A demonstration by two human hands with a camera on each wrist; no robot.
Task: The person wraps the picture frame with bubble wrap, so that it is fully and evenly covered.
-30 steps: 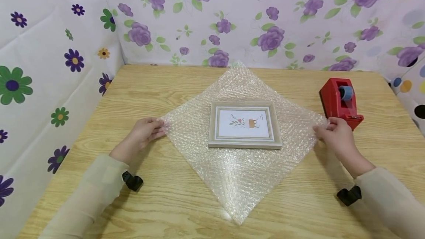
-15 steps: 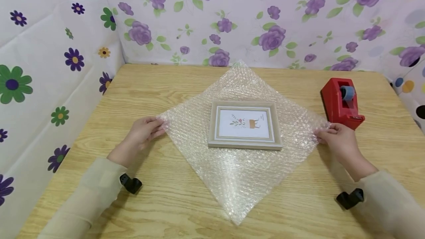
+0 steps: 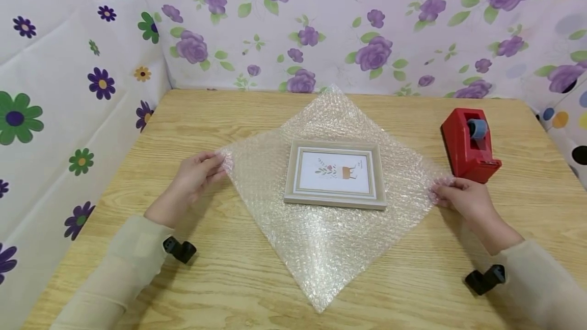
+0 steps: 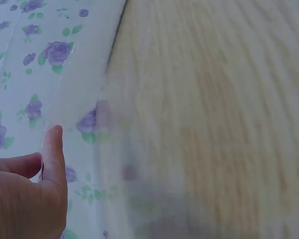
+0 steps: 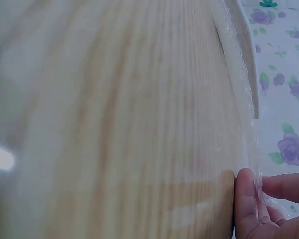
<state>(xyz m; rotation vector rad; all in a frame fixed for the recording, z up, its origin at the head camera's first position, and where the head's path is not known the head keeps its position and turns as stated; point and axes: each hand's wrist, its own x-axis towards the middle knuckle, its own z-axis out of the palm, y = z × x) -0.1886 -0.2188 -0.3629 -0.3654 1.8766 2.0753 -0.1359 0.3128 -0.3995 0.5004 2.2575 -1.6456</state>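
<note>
A diamond-laid sheet of bubble wrap (image 3: 321,248) spreads across the wooden table. On its middle lies a picture frame (image 3: 336,201) with a pale wooden border and a plant print. My left hand (image 3: 194,176) pinches the sheet's left corner, lifted slightly. At the opposite corner my right hand (image 3: 470,202) pinches the sheet between thumb and fingers. The right wrist view shows the crinkled film edge caught in the fingers (image 5: 246,199). In the left wrist view thumb and finger (image 4: 54,154) meet at the film's edge.
A red tape dispenser (image 3: 470,149) with a blue roll stands just beyond my right hand. Flowered cloth (image 3: 339,29) hangs behind the table (image 3: 206,116) and along its left side. A black wrist camera (image 3: 180,249) sits under each sleeve.
My left hand has risen a little with its corner of the bubble wrap. The right hand has come slightly nearer to me, and the picture frame has shifted slightly left and toward me.
</note>
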